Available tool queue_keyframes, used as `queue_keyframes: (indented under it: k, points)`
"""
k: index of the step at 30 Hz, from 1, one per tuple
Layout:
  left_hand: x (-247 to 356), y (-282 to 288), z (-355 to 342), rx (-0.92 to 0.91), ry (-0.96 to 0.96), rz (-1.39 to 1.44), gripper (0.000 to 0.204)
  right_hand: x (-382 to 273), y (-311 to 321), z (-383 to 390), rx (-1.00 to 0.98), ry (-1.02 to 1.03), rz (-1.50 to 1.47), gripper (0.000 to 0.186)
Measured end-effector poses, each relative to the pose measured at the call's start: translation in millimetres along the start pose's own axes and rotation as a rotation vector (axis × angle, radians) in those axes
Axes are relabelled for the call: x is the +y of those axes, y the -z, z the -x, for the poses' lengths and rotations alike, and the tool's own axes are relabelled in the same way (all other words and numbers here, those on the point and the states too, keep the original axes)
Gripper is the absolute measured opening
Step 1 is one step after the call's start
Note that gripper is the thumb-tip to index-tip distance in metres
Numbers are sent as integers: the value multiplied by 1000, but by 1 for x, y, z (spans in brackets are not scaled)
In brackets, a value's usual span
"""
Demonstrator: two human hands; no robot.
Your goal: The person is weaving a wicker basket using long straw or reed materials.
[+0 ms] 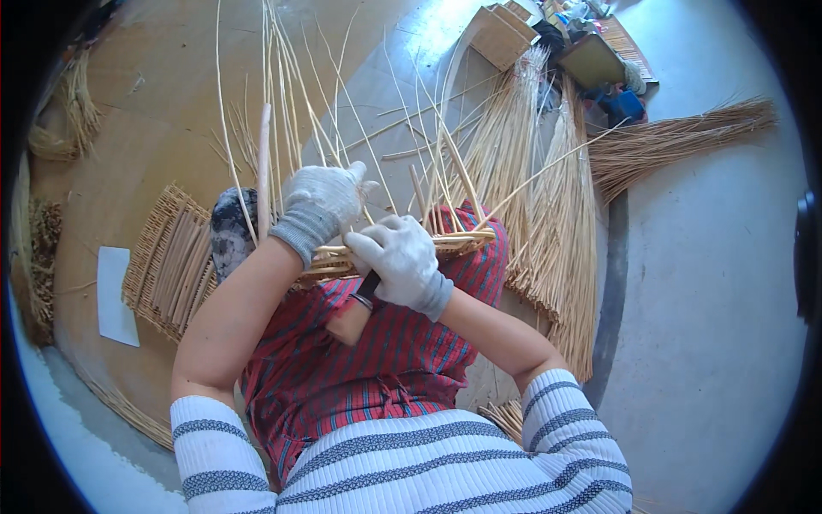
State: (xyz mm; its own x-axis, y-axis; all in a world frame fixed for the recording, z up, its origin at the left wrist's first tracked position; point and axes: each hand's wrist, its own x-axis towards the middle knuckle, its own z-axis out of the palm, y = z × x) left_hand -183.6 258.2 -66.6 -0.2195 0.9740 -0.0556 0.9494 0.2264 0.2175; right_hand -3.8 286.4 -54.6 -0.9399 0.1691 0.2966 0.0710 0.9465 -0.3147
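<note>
A half-woven wicker basket [467, 243] rests on my lap, with long thin rods [287, 81] standing up from its woven edge. My left hand [324, 201], in a pale work glove, is closed around rods at the basket's left part; its fingertips are mostly hidden. Close beside it, my right hand [401, 259], gloved too, is at the woven edge. Its fingers are curled round a tool with a dark metal part and a wooden handle [349, 321] that points down toward me. The tool's other end is hidden under the hand.
A woven panel with thick sticks [171, 257] lies at the left near a white sheet [116, 295]. Large bundles of pale rods [561, 231] spread over the floor at the right, with a browner bundle [685, 141] beyond. Cardboard boxes [503, 36] stand at the back.
</note>
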Motion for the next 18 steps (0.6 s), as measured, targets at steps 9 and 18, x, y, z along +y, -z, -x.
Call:
queue_keyframes:
  k: [9,18]
  points:
    - [-72,50,-3,-428,-685,627,71,10,-7,4,158,-42,-111,41]
    - [-40,50,12,-403,-681,500,52,14,-3,-9,239,-166,-295,36]
